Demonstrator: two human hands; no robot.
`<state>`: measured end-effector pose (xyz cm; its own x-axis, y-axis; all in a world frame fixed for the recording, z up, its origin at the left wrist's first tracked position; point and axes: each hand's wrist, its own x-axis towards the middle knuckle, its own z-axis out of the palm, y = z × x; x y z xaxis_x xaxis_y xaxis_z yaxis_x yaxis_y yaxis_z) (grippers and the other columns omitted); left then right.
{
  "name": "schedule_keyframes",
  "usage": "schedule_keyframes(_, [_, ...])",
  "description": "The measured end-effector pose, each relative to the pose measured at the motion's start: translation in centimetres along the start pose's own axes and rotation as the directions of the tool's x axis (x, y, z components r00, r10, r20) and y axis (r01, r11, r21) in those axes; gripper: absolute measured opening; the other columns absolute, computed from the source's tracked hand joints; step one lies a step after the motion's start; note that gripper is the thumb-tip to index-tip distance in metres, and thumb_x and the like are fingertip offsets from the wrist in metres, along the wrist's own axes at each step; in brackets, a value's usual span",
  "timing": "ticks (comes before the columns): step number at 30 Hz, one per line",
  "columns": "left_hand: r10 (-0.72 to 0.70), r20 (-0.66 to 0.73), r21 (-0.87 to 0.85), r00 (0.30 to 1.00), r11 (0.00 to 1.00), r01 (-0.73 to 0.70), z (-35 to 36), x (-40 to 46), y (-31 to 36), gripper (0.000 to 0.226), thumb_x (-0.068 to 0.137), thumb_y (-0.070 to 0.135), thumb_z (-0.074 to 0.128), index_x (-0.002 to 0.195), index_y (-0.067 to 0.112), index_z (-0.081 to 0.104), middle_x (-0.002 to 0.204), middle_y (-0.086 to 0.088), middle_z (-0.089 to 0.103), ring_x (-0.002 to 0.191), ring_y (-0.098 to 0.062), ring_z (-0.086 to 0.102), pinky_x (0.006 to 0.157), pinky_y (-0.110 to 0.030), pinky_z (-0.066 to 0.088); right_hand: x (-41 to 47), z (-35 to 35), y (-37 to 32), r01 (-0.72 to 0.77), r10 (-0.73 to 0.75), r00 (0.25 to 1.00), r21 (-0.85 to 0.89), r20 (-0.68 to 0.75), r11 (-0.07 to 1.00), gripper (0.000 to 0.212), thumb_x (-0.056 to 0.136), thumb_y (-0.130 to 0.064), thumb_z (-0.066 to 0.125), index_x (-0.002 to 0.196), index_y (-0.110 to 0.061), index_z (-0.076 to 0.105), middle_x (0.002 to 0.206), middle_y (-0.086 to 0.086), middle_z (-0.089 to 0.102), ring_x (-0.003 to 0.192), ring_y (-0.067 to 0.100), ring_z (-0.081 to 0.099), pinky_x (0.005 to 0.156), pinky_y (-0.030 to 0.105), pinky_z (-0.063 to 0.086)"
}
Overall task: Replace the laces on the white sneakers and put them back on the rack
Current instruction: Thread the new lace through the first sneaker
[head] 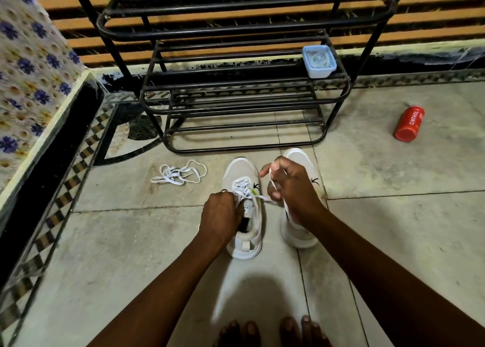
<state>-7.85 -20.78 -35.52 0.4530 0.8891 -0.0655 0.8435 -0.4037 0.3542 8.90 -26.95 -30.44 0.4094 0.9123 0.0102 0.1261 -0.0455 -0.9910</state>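
Two white sneakers stand side by side on the floor in front of a black metal rack (236,105). The left sneaker (242,173) has a white lace threaded through its eyelets. My left hand (221,214) grips that sneaker at the tongue and collar. My right hand (291,189) holds a white lace end (273,181) pulled out to the right, over the right sneaker (299,157), which it partly hides. A loose white lace (178,174) lies in a heap on the floor left of the sneakers.
A pale blue tub (319,60) sits on the rack's middle shelf at the right. A red bottle (409,123) lies on the tiled floor to the right. A floral-covered ledge (31,84) runs along the left. My bare toes (270,331) show at the bottom.
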Motion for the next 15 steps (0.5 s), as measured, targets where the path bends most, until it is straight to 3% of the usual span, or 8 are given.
schedule_keyframes(1, [0.006, 0.003, 0.010, 1.000, 1.000, -0.006, 0.0, 0.0, 0.2, 0.024, 0.095, 0.030, 0.064, 0.092, 0.006, 0.067, 0.098, -0.017, 0.071, 0.094, -0.038, 0.066, 0.070, -0.035, 0.041, 0.0, -0.3, 0.9, 0.156, -0.143, 0.988, -0.292, 0.065, 0.943, 0.028, 0.104, -0.011, 0.044, 0.081, -0.007, 0.058, 0.068, -0.005, 0.057, 0.054, 0.010, 0.049, 0.053, 0.026, 0.037])
schedule_keyframes(2, [0.009, 0.007, 0.017, 1.000, 1.000, -0.009, 0.0, 0.1, 0.3, 0.022, 0.094, 0.029, 0.066, 0.092, 0.007, 0.067, 0.098, -0.016, 0.072, 0.093, -0.036, 0.066, 0.071, -0.036, 0.043, 0.2, -0.5, 1.7, 0.285, -0.242, 0.959, -0.504, 0.150, 0.815, 0.022, 0.102, -0.016, 0.046, 0.085, -0.007, 0.057, 0.071, -0.002, 0.057, 0.060, 0.014, 0.050, 0.057, 0.032, 0.038])
schedule_keyframes(3, [0.009, 0.013, 0.020, 1.000, 1.000, -0.009, 0.1, 0.1, 0.4, 0.020, 0.092, 0.027, 0.067, 0.092, 0.007, 0.067, 0.099, -0.016, 0.071, 0.092, -0.036, 0.066, 0.071, -0.036, 0.044, 0.2, -0.5, 2.2, 0.366, -0.274, 0.931, -0.607, 0.243, 0.706, 0.016, 0.098, -0.018, 0.048, 0.089, -0.007, 0.056, 0.074, 0.003, 0.057, 0.064, 0.020, 0.050, 0.061, 0.037, 0.038])
schedule_keyframes(5, [0.006, 0.023, 0.019, 1.000, 1.000, -0.006, 0.0, 0.2, 0.5, 0.018, 0.090, 0.026, 0.069, 0.090, 0.008, 0.066, 0.099, -0.015, 0.071, 0.091, -0.035, 0.066, 0.071, -0.037, 0.046, 0.1, -0.2, 3.0, 0.431, -0.193, 0.895, -0.669, 0.401, 0.606, 0.012, 0.090, -0.020, 0.052, 0.096, -0.009, 0.053, 0.074, 0.011, 0.057, 0.067, 0.032, 0.054, 0.060, 0.041, 0.040])
schedule_keyframes(7, [0.009, 0.021, 0.020, 1.000, 1.000, -0.010, -0.1, 0.2, 0.4, 0.020, 0.090, 0.027, 0.070, 0.090, 0.007, 0.066, 0.100, -0.016, 0.070, 0.093, -0.035, 0.066, 0.072, -0.037, 0.046, 0.1, 0.3, 3.4, 0.448, -0.111, 0.880, -0.733, 0.461, 0.512, 0.016, 0.083, -0.023, 0.056, 0.091, -0.009, 0.055, 0.075, 0.016, 0.060, 0.072, 0.040, 0.059, 0.060, 0.038, 0.042])
schedule_keyframes(11, [0.009, 0.019, 0.023, 1.000, 1.000, -0.010, -0.2, 0.1, 0.4, 0.027, 0.091, 0.030, 0.070, 0.099, 0.004, 0.066, 0.106, -0.017, 0.069, 0.099, -0.036, 0.064, 0.074, -0.035, 0.043, 0.8, -0.5, 3.5, 0.341, -0.123, 0.937, -0.779, 0.327, 0.526, 0.030, 0.080, -0.038, 0.058, 0.082, -0.010, 0.067, 0.081, 0.013, 0.067, 0.080, 0.037, 0.063, 0.067, 0.035, 0.045])
schedule_keyframes(15, [0.008, 0.022, 0.030, 1.000, 1.000, -0.009, 0.0, 0.4, 0.3, 0.028, 0.092, 0.032, 0.068, 0.102, 0.005, 0.066, 0.107, -0.016, 0.068, 0.099, -0.035, 0.063, 0.072, -0.033, 0.040, 0.4, -0.8, 2.0, 0.311, -0.202, 0.950, -0.769, 0.237, 0.559, 0.020, 0.075, -0.037, 0.069, 0.073, -0.018, 0.072, 0.068, 0.007, 0.069, 0.069, 0.036, 0.064, 0.065, 0.027, 0.035])
